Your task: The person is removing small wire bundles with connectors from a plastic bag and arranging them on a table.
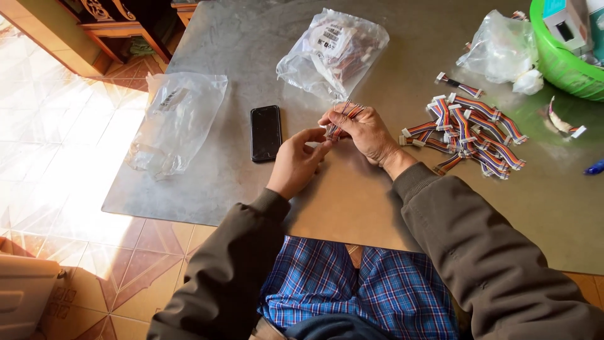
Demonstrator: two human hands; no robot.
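My right hand holds a short multicoloured ribbon cable above the grey metal table. My left hand pinches the cable's lower end with thumb and forefinger. To the right lies a pile of several similar ribbon cables with white connectors. Behind my hands sits a clear plastic bag that holds more cables.
A black phone lies face up left of my hands. An empty clear bag hangs over the table's left edge. A crumpled bag, a green basket and a blue pen sit at the right.
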